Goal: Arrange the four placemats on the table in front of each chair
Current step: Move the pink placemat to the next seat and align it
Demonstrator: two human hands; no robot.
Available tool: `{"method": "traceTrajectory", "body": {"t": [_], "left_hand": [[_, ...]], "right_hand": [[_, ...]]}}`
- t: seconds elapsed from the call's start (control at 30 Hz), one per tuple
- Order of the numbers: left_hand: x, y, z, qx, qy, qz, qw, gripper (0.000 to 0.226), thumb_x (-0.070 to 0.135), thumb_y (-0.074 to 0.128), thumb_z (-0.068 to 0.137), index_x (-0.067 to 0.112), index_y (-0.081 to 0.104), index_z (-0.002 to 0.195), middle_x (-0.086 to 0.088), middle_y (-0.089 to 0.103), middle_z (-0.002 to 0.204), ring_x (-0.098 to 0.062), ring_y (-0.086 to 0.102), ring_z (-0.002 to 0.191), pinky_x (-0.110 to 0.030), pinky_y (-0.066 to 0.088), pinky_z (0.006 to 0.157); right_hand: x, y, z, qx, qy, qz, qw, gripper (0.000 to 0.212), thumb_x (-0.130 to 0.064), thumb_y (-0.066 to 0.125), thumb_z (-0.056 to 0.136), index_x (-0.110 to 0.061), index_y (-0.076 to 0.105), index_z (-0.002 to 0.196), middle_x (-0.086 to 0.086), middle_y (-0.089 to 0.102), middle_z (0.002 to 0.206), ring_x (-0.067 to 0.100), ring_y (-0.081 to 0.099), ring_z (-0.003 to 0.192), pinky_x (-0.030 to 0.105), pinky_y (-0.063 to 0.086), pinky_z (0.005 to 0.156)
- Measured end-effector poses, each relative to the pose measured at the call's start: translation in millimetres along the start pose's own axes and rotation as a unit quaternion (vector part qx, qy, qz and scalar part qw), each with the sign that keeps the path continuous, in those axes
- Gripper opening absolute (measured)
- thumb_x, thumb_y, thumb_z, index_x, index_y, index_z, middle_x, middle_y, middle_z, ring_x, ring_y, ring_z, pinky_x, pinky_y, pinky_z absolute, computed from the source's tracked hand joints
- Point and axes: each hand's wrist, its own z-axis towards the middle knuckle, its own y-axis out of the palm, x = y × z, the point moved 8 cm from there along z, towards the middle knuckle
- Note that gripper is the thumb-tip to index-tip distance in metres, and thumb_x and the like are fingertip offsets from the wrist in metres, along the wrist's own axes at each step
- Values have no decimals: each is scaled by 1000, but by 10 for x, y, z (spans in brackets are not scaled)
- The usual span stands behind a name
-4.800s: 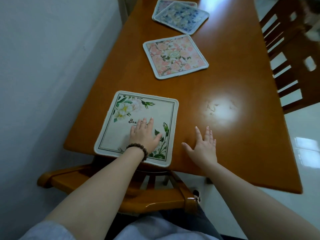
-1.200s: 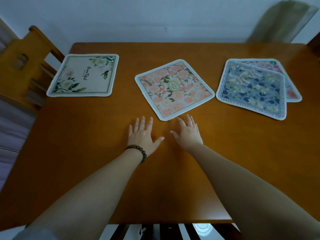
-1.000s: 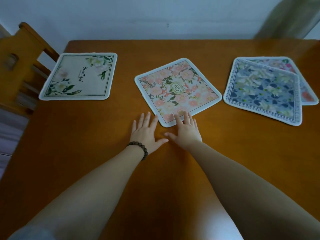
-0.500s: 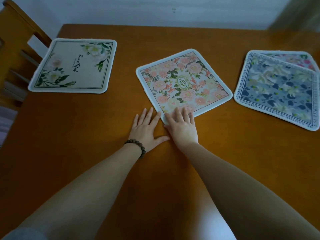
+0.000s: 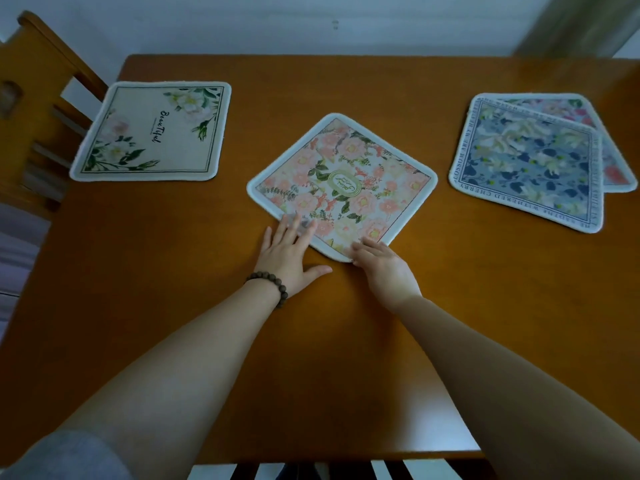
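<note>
A pink floral placemat (image 5: 343,181) lies turned like a diamond in the middle of the wooden table (image 5: 156,258). My left hand (image 5: 287,254) lies flat, its fingertips on the mat's near-left edge. My right hand (image 5: 384,268) is at the mat's near corner, fingers curled onto it. A cream placemat (image 5: 149,133) with white flowers lies at the far left, in front of a wooden chair (image 5: 34,98). At the far right a blue floral placemat (image 5: 526,164) overlaps another floral placemat (image 5: 616,168), mostly hidden beneath it.
A pale wall runs along the table's far edge, with a curtain (image 5: 581,22) at the top right. The slats of a chair back (image 5: 311,472) show below the table's near edge.
I have gone from the table's end, where the cream mat lay under my left hand, to its long side. Both hands slid forward onto the pink mat; the right fingers now curl at its corner.
</note>
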Motion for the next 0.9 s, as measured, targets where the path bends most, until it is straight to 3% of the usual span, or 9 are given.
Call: {"method": "traceTrajectory", "body": {"t": [0.13, 0.3, 0.37, 0.47, 0.57, 0.7, 0.9], "left_hand": [[36, 15, -164, -5, 25, 6, 1000, 101, 87, 27, 69, 35, -9, 149, -2, -10, 159, -25, -13, 144, -47, -5, 115], [44, 80, -312, -27, 24, 16, 999, 105, 87, 36, 68, 36, -10, 148, -1, -12, 159, -22, -16, 144, -49, -3, 116], [8, 88, -339, -29, 12, 22, 999, 108, 88, 37, 66, 36, -9, 149, -1, -13, 159, -24, -16, 144, -50, -2, 116], [-119, 112, -356, -40, -45, 22, 998, 116, 93, 39, 57, 42, -17, 145, -6, -19, 157, -38, -14, 142, -52, 0, 115], [-219, 119, -323, -52, -100, -10, 994, 126, 96, 43, 47, 45, -31, 137, -12, -22, 156, -44, -12, 141, -51, 3, 114], [-158, 101, -255, -38, -86, -55, 994, 130, 91, 53, 48, 45, -30, 138, -17, -18, 156, -37, -13, 143, -49, 4, 115], [-130, 105, -310, 3, -75, -101, 992, 123, 81, 61, 57, 43, -17, 144, -13, -8, 158, -32, -11, 144, -48, 10, 116]], "right_hand": [[245, -71, -453, 0, 13, -10, 1000, 39, 0, 50, 94, -17, 60, 127, 2, 54, 138, 22, 36, 138, 39, 23, 116], [699, -248, -757, 14, 104, -63, 992, 44, -2, 41, 96, -21, 53, 133, 5, 41, 148, 25, 25, 142, 40, 12, 119], [755, -252, -804, 21, 138, -44, 989, 40, -28, 37, 100, -26, 42, 140, 8, 25, 155, 27, 16, 145, 42, 10, 119], [729, -92, -822, -23, 185, -41, 982, 89, -80, 30, 78, -39, -5, 149, 9, -7, 159, 27, -6, 146, 40, -2, 116], [705, -27, -718, -25, 226, -55, 972, 118, -97, 32, 54, -42, -26, 141, 18, -17, 156, 33, -14, 144, 41, -8, 113], [686, 14, -490, -39, 245, -40, 968, 132, -97, 41, 46, -38, -30, 140, 23, -18, 155, 36, -19, 143, 46, -8, 114], [649, 21, -475, -8, 229, 7, 973, 131, -85, 57, 52, -37, -23, 144, 18, -14, 157, 33, -16, 144, 45, -3, 116]]}}
